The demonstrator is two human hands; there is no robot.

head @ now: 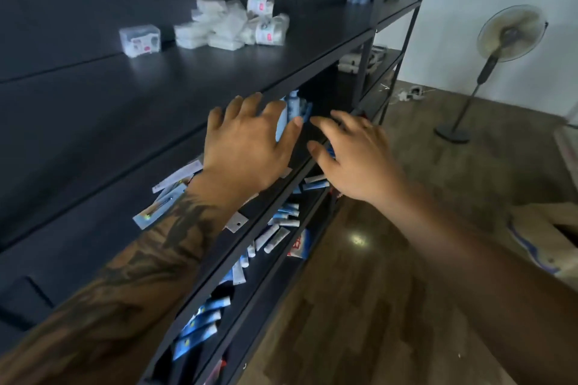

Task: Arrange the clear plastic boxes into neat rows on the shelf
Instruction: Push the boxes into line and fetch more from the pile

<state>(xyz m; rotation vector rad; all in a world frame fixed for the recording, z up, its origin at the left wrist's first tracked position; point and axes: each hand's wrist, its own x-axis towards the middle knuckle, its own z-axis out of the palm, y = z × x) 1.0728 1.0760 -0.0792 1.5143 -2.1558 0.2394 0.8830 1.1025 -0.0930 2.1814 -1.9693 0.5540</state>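
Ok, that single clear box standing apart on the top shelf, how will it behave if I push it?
The clear box looks thin-walled and probably light, so it should slide easily on the smooth dark shelf. It sits squat and flat, so tipping seems unlikely. A hard squeeze might dent it.

On the top shelf (219, 72) — 1 box (140, 40) left of the box pile (231, 25).

Head view looks down-forward, close over the shelf (219, 72) front.

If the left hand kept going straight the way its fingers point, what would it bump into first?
Probably the blue-and-white bottles standing just beyond the left hand, under the top shelf. Depth is unclear.
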